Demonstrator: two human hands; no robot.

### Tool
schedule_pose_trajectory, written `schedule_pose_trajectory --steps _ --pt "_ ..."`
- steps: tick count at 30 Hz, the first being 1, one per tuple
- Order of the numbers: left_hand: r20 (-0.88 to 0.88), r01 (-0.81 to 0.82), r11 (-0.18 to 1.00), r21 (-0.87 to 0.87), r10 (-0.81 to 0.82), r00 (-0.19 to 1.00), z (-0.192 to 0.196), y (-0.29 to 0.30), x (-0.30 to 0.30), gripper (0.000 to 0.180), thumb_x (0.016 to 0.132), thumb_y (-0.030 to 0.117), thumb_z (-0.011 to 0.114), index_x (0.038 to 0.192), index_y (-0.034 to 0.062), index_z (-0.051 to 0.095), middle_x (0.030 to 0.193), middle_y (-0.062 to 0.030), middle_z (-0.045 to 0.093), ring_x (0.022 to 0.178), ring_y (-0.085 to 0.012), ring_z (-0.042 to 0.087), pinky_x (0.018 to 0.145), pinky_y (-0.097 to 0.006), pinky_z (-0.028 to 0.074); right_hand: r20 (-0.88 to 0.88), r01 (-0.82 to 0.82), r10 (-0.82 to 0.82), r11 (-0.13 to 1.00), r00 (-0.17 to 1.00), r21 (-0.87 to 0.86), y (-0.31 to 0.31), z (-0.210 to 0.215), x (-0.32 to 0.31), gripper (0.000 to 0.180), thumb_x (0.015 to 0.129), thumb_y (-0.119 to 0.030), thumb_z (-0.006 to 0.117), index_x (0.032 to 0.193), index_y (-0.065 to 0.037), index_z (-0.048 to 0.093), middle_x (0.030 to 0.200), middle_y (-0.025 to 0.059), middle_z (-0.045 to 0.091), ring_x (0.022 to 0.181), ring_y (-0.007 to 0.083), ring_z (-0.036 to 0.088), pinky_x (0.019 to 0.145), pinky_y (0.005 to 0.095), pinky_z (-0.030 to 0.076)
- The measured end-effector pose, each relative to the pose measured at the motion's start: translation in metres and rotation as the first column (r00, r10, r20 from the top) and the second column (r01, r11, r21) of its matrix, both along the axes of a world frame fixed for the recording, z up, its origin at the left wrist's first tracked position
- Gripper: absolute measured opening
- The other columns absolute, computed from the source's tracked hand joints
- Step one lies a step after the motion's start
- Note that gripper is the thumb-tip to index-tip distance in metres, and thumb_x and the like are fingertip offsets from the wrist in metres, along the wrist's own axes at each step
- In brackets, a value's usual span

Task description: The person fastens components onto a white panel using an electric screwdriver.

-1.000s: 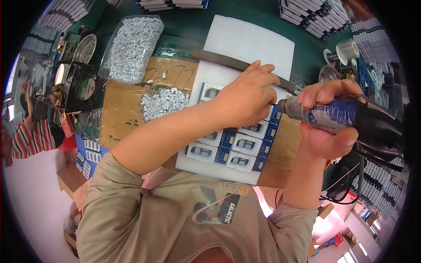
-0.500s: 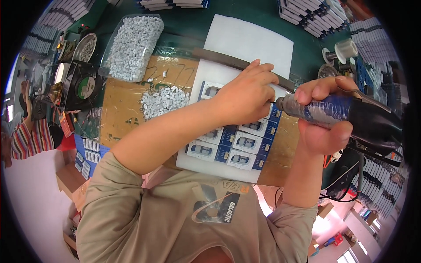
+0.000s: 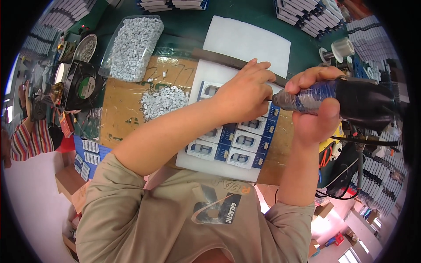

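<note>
Power tool (image 3: 367, 104), probably heavy, suits mid-barrel holding: right grip (image 3: 310, 125) clasps it there; left grip (image 3: 251, 93), toward nine o'clock, hold unclear.

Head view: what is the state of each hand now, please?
Left hand: fingers bent; whether it pinches anything cannot be told.
Right hand: closed, holding a black-and-blue, film-wrapped cylindrical tool.

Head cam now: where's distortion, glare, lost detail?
Head view: fisheye bending, black corners; head view: glints on taped cardboard, pale floor lower right washed out; head view: power screwdriver in the right hand, its black rear fading toward the dark rim.
</note>
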State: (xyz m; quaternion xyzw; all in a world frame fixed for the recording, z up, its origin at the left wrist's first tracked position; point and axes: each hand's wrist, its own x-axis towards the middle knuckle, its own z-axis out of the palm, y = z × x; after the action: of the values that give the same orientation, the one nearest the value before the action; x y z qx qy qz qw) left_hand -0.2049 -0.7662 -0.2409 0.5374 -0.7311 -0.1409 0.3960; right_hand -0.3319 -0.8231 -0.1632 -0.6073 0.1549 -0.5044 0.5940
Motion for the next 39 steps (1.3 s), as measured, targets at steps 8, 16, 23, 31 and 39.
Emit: schedule_pose_trajectory --steps 8,16,23,31,39 --pt "0.016 -0.025 0.999 0.02 0.025 1.0 0.0 -0.001 0.0 0.012 0.069 0.009 0.063 0.077 0.0021 0.069 0.114 -0.0126 0.056 0.126 -0.0333 0.041 0.112 -0.046 0.025 0.039 -0.001 0.0 0.999 0.999 0.037 -0.001 -0.006 0.002 0.069 0.069 -0.04 0.08 0.114 0.003 0.05 0.08 0.0105 0.059 0.069 0.018 0.059 0.064 0.0294 0.048" --pt "0.083 0.019 1.0 -0.008 -0.019 0.996 -0.001 0.0 0.003 0.013 0.071 0.007 0.062 0.084 0.0046 0.065 0.116 -0.0131 0.056 0.124 -0.0363 0.043 0.109 -0.048 0.03 0.184 -0.135 0.172 0.971 0.968 -0.196 -0.015 0.012 -0.044 0.089 0.068 -0.059 0.075 0.124 0.003 0.044 0.086 0.0122 0.057 0.072 0.0223 0.058 0.065 0.0339 0.05" --pt "0.046 0.075 0.996 0.045 -0.077 0.996 0.026 0.003 0.005 0.008 0.074 0.009 0.061 0.079 0.0042 0.065 0.109 -0.0115 0.06 0.118 -0.0326 0.049 0.104 -0.045 0.037 -0.026 0.175 -0.179 0.98 0.984 -0.092 0.013 -0.015 -0.091 0.077 0.076 -0.061 0.065 0.125 -0.004 0.044 0.085 0.009 0.053 0.069 0.0211 0.054 0.064 0.0366 0.046" --pt "0.099 0.119 0.988 0.096 -0.129 0.987 0.011 0.002 0.013 0.011 0.073 0.01 0.061 0.08 0.0024 0.065 0.105 -0.0134 0.061 0.114 -0.0337 0.051 0.097 -0.04 0.042 -0.048 0.211 -0.208 0.976 0.977 0.054 0.023 -0.026 -0.091 0.081 0.069 -0.056 0.074 0.123 -0.003 0.045 0.084 0.0097 0.055 0.071 0.0212 0.056 0.066 0.0355 0.048" --pt "0.181 0.058 0.998 0.006 -0.058 0.982 0.015 0.012 0.025 0.017 0.072 0.012 0.062 0.085 0.0021 0.067 0.106 -0.0137 0.061 0.113 -0.0343 0.051 0.097 -0.041 0.041 0.024 0.113 -0.115 0.991 0.993 0.077 0.015 -0.048 -0.107 0.076 0.073 -0.057 0.068 0.123 -0.004 0.044 0.089 0.0078 0.054 0.078 0.0202 0.052 0.07 0.0354 0.044"
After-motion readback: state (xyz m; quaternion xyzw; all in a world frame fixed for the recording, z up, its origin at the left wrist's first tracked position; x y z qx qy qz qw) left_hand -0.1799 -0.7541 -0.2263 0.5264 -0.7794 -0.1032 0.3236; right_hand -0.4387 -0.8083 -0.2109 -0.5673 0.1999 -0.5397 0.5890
